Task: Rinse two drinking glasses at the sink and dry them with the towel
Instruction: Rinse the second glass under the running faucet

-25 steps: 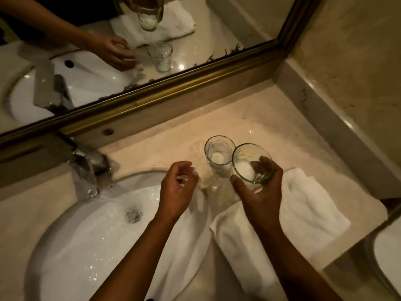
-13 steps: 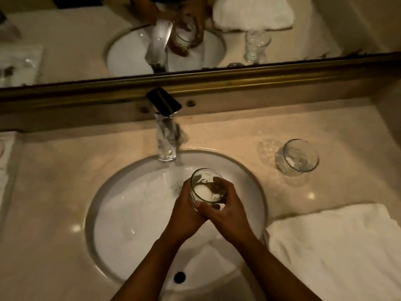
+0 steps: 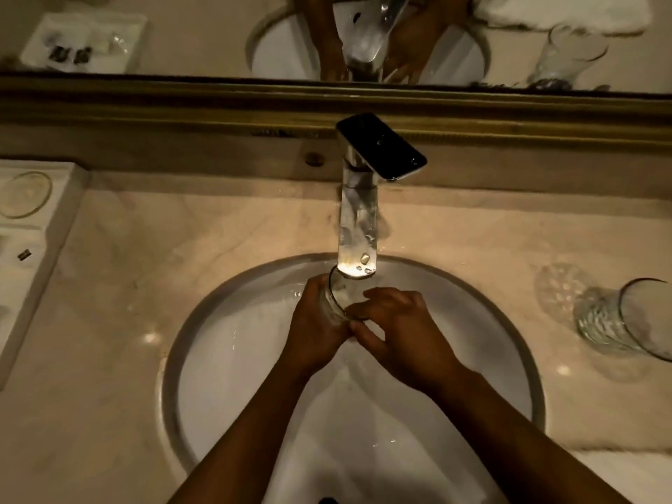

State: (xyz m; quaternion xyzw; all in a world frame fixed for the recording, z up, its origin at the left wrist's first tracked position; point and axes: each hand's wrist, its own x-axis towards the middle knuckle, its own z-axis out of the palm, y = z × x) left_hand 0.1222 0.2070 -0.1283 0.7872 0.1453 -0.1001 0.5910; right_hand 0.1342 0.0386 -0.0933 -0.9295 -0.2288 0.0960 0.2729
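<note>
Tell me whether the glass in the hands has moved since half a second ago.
Yes. The glass has gone up toward the faucet; its rim now sits right under the spout, where before it was lower, over the middle of the basin.

Marble counter (image 3: 218,231) — glass (image 3: 625,321); towel (image 3: 625,474); tray (image 3: 47,227)

A pale marble counter (image 3: 116,321) with faint veining fills the view under dim, warm light, and small bright glints sit on its polished surface. A low marble upstand runs along the back, and above it hangs a mirror (image 3: 200,34) in a dull gold frame (image 3: 145,103). At the left edge stands a white tray (image 3: 40,227) holding a round clear lid and small items too dim to make out; the mirror reflects the tray in its upper left corner.
</note>
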